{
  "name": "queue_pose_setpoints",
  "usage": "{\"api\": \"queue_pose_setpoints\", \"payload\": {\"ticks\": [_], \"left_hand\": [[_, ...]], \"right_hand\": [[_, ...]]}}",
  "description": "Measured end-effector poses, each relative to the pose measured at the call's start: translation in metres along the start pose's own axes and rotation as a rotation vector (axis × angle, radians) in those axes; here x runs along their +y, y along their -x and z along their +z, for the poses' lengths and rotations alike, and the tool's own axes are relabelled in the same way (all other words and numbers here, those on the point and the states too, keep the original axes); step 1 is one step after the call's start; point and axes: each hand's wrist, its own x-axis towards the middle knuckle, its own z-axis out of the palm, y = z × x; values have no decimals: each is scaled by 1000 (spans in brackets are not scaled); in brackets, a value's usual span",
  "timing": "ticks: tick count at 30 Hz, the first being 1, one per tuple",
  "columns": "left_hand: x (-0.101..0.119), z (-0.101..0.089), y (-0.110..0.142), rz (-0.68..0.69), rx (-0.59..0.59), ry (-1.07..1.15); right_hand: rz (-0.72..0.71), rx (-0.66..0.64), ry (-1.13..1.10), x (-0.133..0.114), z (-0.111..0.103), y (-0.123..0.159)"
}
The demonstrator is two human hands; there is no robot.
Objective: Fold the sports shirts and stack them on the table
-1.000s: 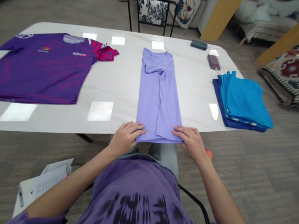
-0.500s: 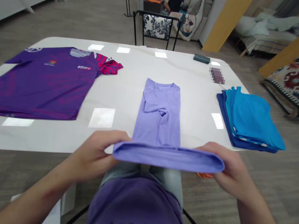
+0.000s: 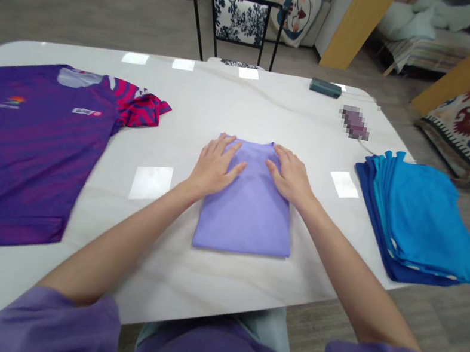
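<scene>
A lavender shirt (image 3: 247, 214) lies folded into a compact rectangle on the white table (image 3: 193, 102), right in front of me. My left hand (image 3: 215, 166) lies flat on its far left corner, fingers stretched out. My right hand (image 3: 288, 174) rests flat on the far right corner, fingers also spread. Neither hand grips the cloth; both press down on its upper edge.
A purple jersey with a red-striped sleeve (image 3: 17, 144) is spread flat at the left. A stack of folded blue shirts (image 3: 417, 223) sits at the right edge. A dark case (image 3: 326, 87) lies at the far side, with a black chair (image 3: 239, 19) behind the table.
The long lavender strip's near end was lifted by both hands and folded away from me over its far half. Both hands have let go and now lie flat on the folded shirt.
</scene>
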Motion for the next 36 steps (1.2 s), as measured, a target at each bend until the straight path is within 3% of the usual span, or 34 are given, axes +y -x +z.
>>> {"api": "queue_pose_setpoints", "payload": {"ticks": [2,5,8,11,13,16,19,21,24,27,30,33,36], "left_hand": [[2,18,14,20,-88,-9],[2,26,19,-21,-162,-58],[-5,17,6,-101,-152,-76],[-19,2,-15,-340,20,-90],[-27,-6,-26,-486,54,-115],[-28,-13,-35,-540,-92,-80],[-8,-20,-29,-492,-178,-1],[15,-29,-16,-428,-125,43],[62,-53,15,-250,65,239],[126,-83,49,-75,211,470],[205,-106,77,56,240,702],[286,-107,85,227,149,988],[352,-78,58,316,55,1141]], "right_hand": [[-2,-106,60,-2,14,11],[7,-185,134,-3,22,15],[68,-147,164,-3,15,10],[389,35,165,-3,2,3],[552,52,121,-4,-6,0],[567,-60,11,-12,-16,-3],[535,-80,-71,-30,-27,4],[531,-36,-115,-41,-40,19],[509,92,-185,-48,-70,62],[368,355,-408,-40,-111,127],[222,660,-571,-23,-163,202],[156,848,-527,6,-225,266],[129,919,-360,57,-289,301]]}}
